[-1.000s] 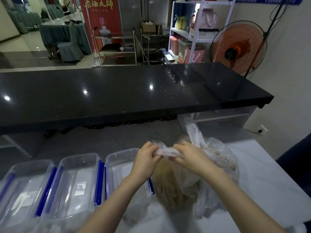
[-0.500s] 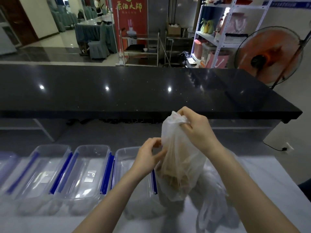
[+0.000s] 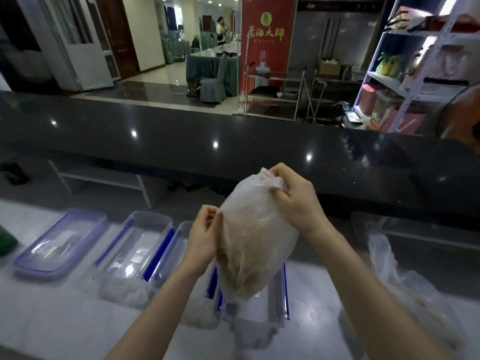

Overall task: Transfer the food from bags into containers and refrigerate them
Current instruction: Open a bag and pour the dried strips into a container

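Beyond a long black counter [image 3: 233, 152] lies a dining hall with draped tables, a red banner [image 3: 267, 35] and a white shelf rack [image 3: 415, 68] at the right. Nearer, a pale marbled tabletop [image 3: 65, 320] carries a row of clear containers with blue clips. Toward its left edge sits a container with its lid on [image 3: 61, 242]; beside it stands an open container [image 3: 137, 253], then another open container [image 3: 179, 245] partly hidden behind the left forearm, and a fourth container [image 3: 275, 300] below the lifted bag.

The right hand [image 3: 296, 196] holds a thin translucent bag [image 3: 254, 242] up off the tabletop, its grip curled tight round the gathered neck at the top. Brownish food shows through the plastic, sagging in the lower part, which hangs just over the fourth container. The left hand [image 3: 204, 240] is at the bag's left side, fingers curled with thumb and fingertips pinching the plastic there.

Near the right edge of the tabletop lies another crumpled clear bag [image 3: 405, 281], slack and blurred, well apart from the hands.
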Tool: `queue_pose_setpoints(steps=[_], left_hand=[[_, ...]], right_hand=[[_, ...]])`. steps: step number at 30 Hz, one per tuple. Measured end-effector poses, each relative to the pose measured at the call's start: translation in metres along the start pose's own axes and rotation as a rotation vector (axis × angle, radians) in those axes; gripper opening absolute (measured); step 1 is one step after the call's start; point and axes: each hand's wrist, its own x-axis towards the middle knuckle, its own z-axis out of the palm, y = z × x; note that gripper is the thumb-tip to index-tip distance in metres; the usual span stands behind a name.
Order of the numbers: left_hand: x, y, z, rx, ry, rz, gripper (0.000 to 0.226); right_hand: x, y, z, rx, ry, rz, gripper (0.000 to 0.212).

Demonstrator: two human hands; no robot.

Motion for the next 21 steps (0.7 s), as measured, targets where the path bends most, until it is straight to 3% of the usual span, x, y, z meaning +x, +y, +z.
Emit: queue_pose_setpoints(steps=[3, 8, 17, 21], left_hand=[[0.011, 0.004, -0.025, -0.039, 0.161, 0.040, 0.012], [0.029, 0.019, -0.043, 0.015, 0.240, 0.164, 0.007], [0.039, 0.024, -0.020, 0.090, 0.031, 0.277, 0.010], [0.036, 0.016, -0.009, 0.212, -0.061, 0.351, 0.007]], right_hand=[[-0.001, 0.008, 0.014, -0.035, -0.003, 0.042, 0.016], [-0.011, 0.027, 0.041, -0.075, -0.063, 0.075, 0.011], [-0.040, 0.066, 0.058, -0.287, -0.118, 0.242, 0.018], [-0.049, 0.076, 0.056, -0.337, -0.287, 0.374, 0.025]])
